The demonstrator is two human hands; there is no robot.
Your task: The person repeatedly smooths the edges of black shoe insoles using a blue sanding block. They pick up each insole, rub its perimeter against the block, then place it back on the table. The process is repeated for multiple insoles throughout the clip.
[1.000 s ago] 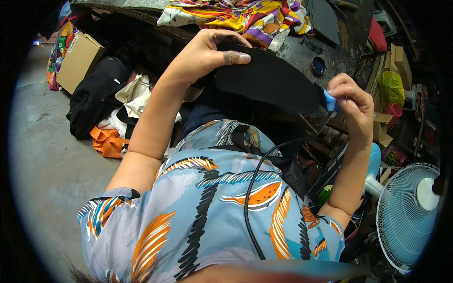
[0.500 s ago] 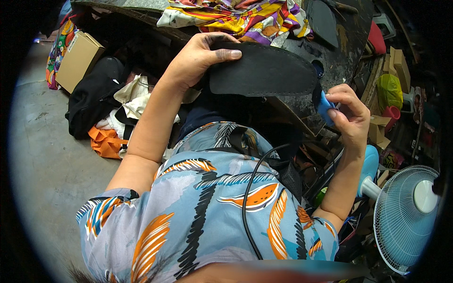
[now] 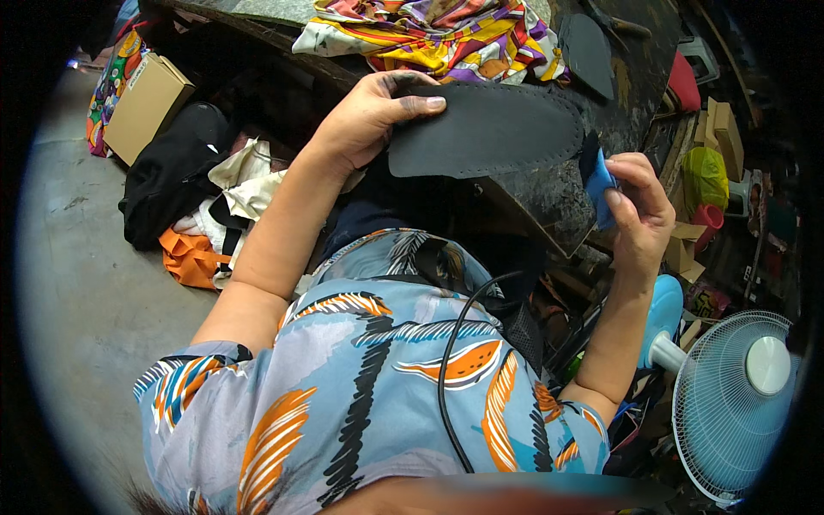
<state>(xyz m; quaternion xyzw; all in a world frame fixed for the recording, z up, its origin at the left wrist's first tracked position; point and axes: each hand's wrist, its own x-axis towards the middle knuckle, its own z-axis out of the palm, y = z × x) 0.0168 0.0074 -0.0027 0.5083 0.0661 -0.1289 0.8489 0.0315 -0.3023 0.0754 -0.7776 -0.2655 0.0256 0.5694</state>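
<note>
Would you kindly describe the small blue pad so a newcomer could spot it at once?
Find the dark, worn workbench across the top. By its near corner, the right hand pinches the small blue pad, dark along its left edge. Its bright colour sets it apart from the flat black sole-shaped piece in the left hand.

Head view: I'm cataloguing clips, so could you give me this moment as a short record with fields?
Left hand: grips the left end of a flat, black, sole-shaped piece
Right hand: pinches a small blue pad with a dark edge
Contact: pad beside the black piece's right end; touching or apart, cannot tell
Table: dark, worn table bearing a crumpled multicoloured cloth and a dark grey flat piece
Lower right: round, pale blue and white fan
</note>
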